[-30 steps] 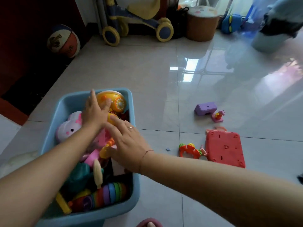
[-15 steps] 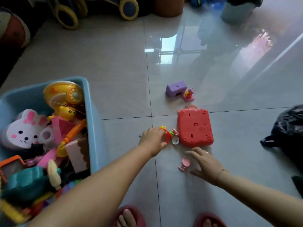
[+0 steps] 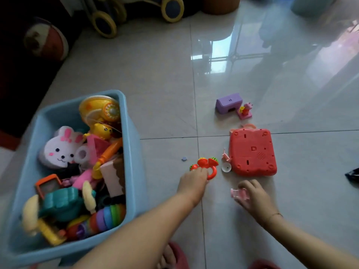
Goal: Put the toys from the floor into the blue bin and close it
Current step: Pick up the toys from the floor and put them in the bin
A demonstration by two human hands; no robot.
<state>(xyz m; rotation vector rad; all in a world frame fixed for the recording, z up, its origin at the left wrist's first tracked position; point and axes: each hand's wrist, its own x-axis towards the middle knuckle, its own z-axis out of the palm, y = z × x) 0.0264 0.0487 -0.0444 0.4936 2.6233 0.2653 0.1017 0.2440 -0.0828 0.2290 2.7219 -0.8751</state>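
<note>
Toys are lying scattered on the tiled floor (image 3: 165, 78) to the right of the blue bin (image 3: 134, 152), which is sitting open and nearly full, no lid in view. Your left hand (image 3: 192, 181) is curling its fingers down onto the red ring rattle (image 3: 206, 166), pinching the ring part; the rattle's knobbed end is pointing away from you, ring toward your palm. Your right hand (image 3: 254, 197) is closing around a small pink toy piece (image 3: 238, 194), fingers bent over it, grip looking loose and blurred so I cannot tell if it is fully lifted.

Red electronic toy (image 3: 252, 152) is lying face down just beyond your right hand, its long side running away from you; a small white disc (image 3: 226, 167) is sitting between it and the rattle. Purple block (image 3: 229, 102) and a small pink figure (image 3: 245, 110) are lying further out, well apart from both hands. A tiny blue bit (image 3: 184, 158) is lying left of the rattle.

Bin is lying to your left, so your left hand is the nearer one for the drop; your right is nearer the red toy. Judging from this, pickup is partway done, several toys remaining.
</note>
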